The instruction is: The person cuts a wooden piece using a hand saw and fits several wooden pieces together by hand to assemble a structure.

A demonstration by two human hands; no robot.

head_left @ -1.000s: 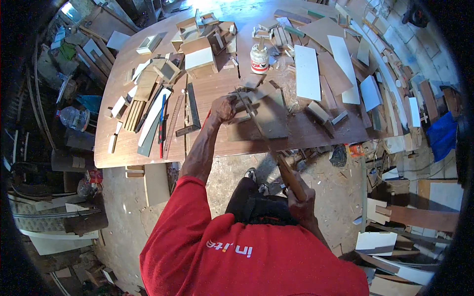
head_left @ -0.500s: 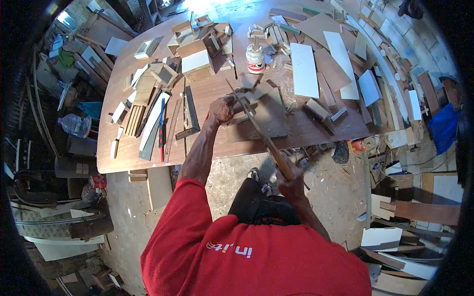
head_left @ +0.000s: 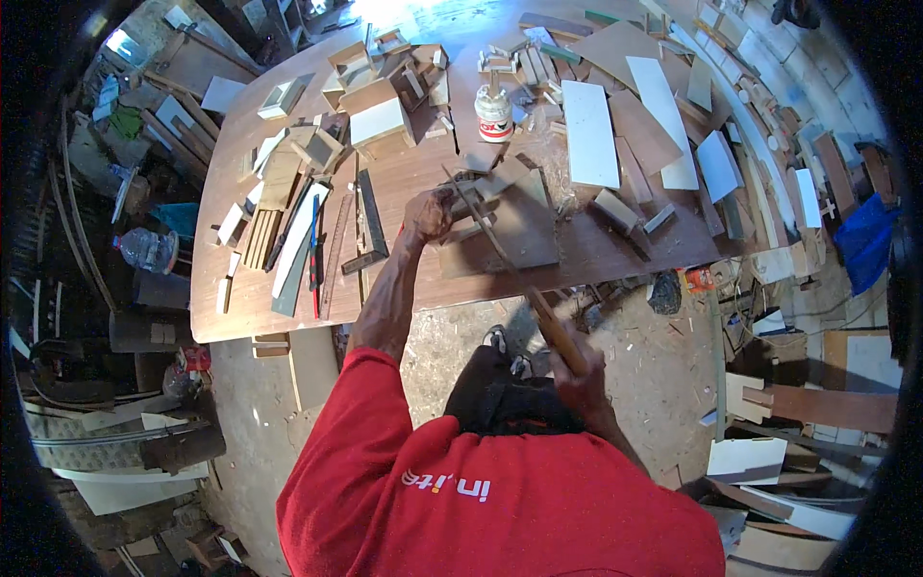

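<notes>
Right hand (head_left: 582,379), one: closed round the brown wooden handle of a long, thin-bladed hand tool (head_left: 557,337), its blade slanting away over the desk (head_left: 250,300). Left hand (head_left: 428,215), one: fingers curled beside small brown wooden pieces (head_left: 465,206) near the blade's far end; whether it grips one cannot be told. Flat grey-brown board (head_left: 531,236), one: on the desk, beneath the blade. White jar with red label (head_left: 494,117), one: beyond the board. White rectangular panel (head_left: 590,135), one: right of the jar.
</notes>
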